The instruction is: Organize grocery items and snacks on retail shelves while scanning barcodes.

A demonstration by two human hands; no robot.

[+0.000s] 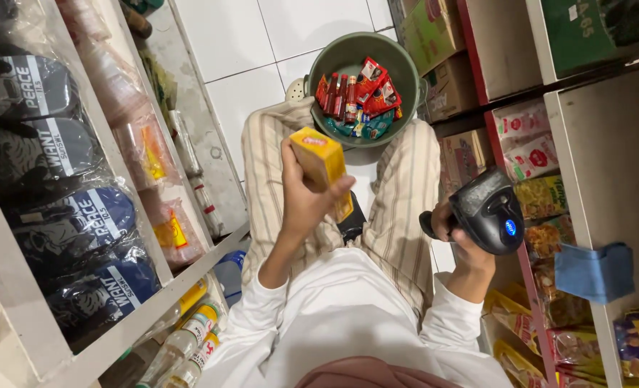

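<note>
Holding a yellow box (322, 164) up in the left hand (306, 201), scanner (486, 210) gripped in the right hand (457, 241).
Box is pinched only at its lower end, so it could tip into the bucket (348, 57) beyond the hands.

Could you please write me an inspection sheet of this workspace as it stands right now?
Surface: white tiled floor; the person sits with striped trousers over it.
Job's things: yellow box held up; black handheld scanner off to its right; the two are apart.
Clutter: green bucket between the knees, holding small red bottles and red and teal sachets.
Grippers: left hand grips the yellow box; right hand grips the scanner's handle.
Cables: nothing seen.
Surroundings: left shelf with bagged sandals and bottles below; right shelves with snack packets, cardboard cartons and a blue cloth.
</note>
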